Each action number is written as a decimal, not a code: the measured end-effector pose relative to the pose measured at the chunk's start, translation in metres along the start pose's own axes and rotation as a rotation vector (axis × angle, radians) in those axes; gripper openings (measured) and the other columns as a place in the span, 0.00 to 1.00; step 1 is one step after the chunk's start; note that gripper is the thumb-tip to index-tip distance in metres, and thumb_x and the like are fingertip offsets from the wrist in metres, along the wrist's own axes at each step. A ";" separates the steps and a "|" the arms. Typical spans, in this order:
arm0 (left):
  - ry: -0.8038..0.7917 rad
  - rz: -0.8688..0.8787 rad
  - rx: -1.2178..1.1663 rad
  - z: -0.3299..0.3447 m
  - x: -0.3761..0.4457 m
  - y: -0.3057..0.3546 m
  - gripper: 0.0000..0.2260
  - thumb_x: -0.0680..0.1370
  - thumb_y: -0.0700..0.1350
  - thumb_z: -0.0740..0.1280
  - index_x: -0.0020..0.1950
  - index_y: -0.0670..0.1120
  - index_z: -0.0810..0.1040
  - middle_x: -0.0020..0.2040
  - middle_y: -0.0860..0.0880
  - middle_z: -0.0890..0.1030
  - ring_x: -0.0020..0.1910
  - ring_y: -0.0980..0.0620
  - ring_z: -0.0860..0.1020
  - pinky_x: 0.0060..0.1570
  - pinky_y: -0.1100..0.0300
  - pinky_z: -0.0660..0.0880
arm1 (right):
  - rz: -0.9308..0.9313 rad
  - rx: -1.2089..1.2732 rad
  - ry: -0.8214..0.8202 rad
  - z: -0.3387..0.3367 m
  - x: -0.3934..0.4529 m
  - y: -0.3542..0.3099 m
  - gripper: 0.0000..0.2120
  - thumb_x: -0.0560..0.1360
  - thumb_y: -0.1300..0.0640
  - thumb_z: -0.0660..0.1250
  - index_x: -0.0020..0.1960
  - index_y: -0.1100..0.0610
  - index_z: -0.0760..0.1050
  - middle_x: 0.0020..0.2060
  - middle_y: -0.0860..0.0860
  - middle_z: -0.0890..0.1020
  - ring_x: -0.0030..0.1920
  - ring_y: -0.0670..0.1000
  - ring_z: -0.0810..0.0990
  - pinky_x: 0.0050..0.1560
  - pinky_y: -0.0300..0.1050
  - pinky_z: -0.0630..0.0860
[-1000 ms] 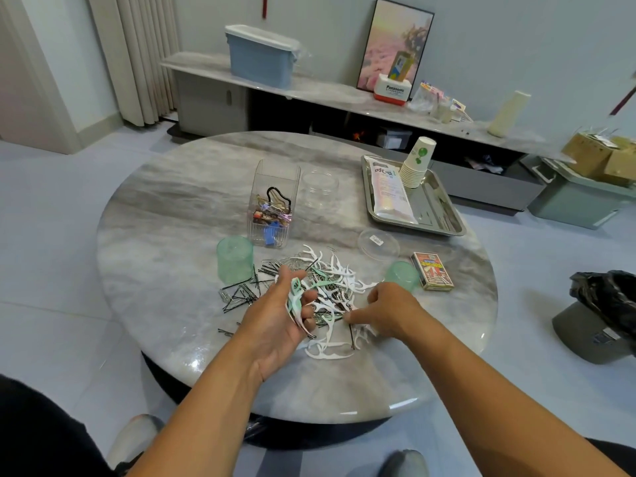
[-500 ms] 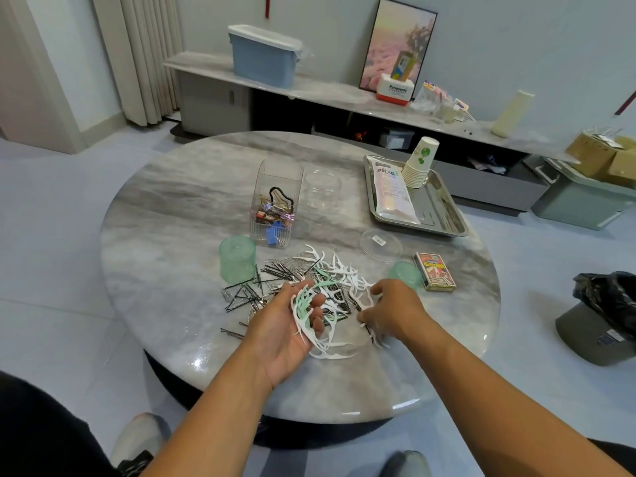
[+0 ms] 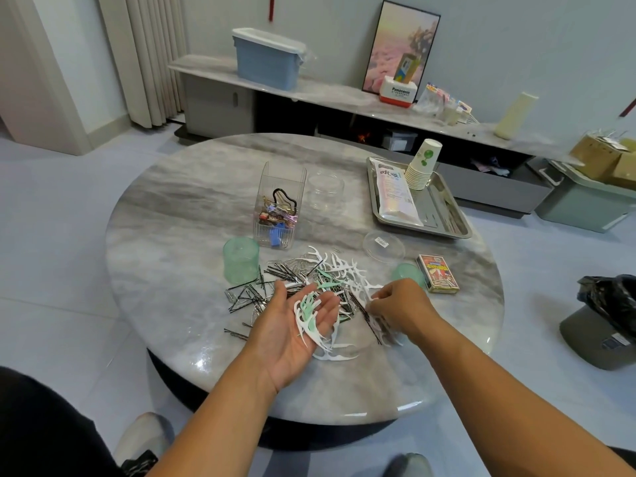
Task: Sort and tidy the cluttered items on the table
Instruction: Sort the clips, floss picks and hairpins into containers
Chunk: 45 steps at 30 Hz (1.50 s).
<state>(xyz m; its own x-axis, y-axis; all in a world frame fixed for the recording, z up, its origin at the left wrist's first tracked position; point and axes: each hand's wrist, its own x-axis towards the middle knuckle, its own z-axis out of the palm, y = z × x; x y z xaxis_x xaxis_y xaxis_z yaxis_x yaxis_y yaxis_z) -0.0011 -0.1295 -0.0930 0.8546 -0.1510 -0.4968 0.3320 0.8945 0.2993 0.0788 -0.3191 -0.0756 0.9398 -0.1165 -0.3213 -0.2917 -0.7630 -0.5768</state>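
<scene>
As left hand (image 3: 292, 333) cradles floss picks (image 3: 309, 316), right hand (image 3: 401, 306) pinches one

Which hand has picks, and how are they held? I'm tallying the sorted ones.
The left hand carries a bunch of picks loose on its open palm. The right hand pinches something in the pile; what is unclear.

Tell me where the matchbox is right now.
In the head view, the matchbox lies flat near the table's right edge, beside the small green cap and just beyond the right hand, in front of the steel tray.
</scene>
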 end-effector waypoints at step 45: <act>-0.186 -0.410 0.186 -0.005 0.007 0.013 0.18 0.81 0.57 0.63 0.45 0.41 0.77 0.39 0.44 0.75 0.29 0.53 0.75 0.22 0.65 0.73 | -0.756 0.076 -0.379 -0.003 -0.028 -0.034 0.06 0.76 0.61 0.75 0.52 0.54 0.86 0.44 0.48 0.85 0.45 0.46 0.84 0.49 0.42 0.80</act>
<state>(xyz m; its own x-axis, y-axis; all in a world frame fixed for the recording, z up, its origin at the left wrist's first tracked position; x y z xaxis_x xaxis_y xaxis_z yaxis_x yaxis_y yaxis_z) 0.0073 -0.1169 -0.0967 0.6901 -0.5629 -0.4548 0.7071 0.6582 0.2583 0.0631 -0.2919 -0.0446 0.7676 0.6389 -0.0507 0.3672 -0.5032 -0.7823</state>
